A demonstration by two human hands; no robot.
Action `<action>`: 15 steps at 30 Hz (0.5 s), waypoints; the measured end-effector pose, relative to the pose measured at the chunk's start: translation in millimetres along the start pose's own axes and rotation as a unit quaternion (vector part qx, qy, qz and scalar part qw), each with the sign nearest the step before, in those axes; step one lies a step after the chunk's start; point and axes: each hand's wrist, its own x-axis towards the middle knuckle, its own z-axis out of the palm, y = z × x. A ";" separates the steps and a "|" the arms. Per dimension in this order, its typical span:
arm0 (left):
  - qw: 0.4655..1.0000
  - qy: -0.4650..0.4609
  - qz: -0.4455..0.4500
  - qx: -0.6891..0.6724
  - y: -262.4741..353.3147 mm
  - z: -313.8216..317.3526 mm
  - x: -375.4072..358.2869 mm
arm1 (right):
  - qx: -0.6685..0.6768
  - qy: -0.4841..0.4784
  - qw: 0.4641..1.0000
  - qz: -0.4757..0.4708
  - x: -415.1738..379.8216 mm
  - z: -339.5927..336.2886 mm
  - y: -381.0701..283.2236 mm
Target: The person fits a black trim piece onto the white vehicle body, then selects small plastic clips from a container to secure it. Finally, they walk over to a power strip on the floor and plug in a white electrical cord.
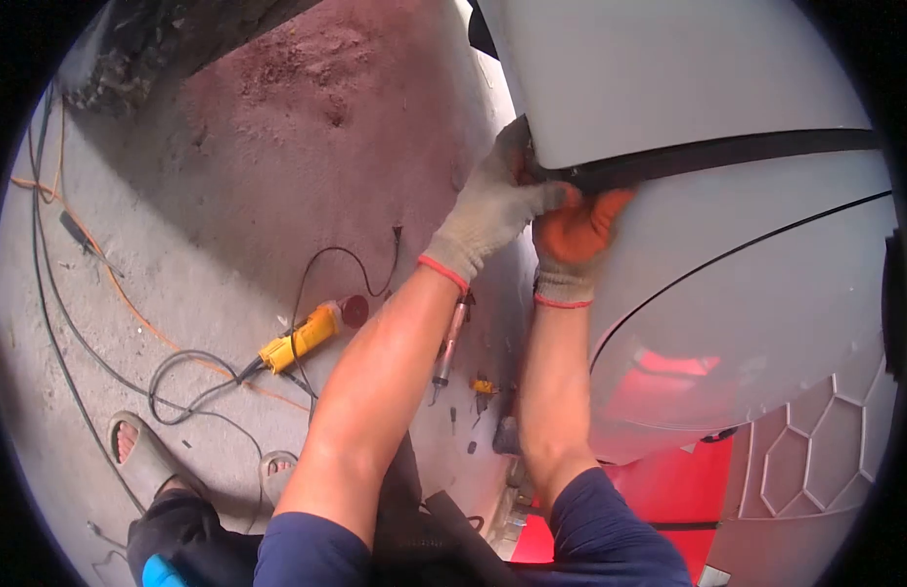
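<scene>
Both my hands wear grey knit gloves with orange palms and red cuffs. My left hand (497, 201) is closed at the corner of a grey panel (659, 78), its thumb against the end of a black strip (717, 161). Its other fingers are partly hidden behind the edge. Just to the right, my right hand (575, 235) is curled below the same strip, fingertips up against it. The strip runs along the gap between the upper panel and a smooth, rounded lower grey panel (756, 284).
A yellow power tool (302, 338) with a red disc lies on the concrete floor among cables (184, 396). Nearby are a caulking gun (451, 342) and a small yellow tool (485, 386). A sandalled foot (145, 455) stands at lower left. A red surface (668, 484) shows below.
</scene>
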 end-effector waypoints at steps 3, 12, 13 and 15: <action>1.000 -0.003 -0.008 -0.027 -2.8 4.8 -7.1 | -0.074 0.038 0.996 -0.030 -2.8 -28.7 -1.0; 0.996 0.043 -0.013 0.080 20.8 19.2 -19.7 | 0.045 -0.075 0.996 0.021 -3.8 -8.6 -0.8; 0.995 0.059 -0.064 0.047 26.1 18.8 -22.3 | 0.025 -0.060 0.998 0.001 -3.1 -4.7 -0.9; 0.991 0.073 -0.107 0.019 39.6 16.1 -16.6 | 0.027 -0.033 0.999 -0.019 0.2 -5.0 4.2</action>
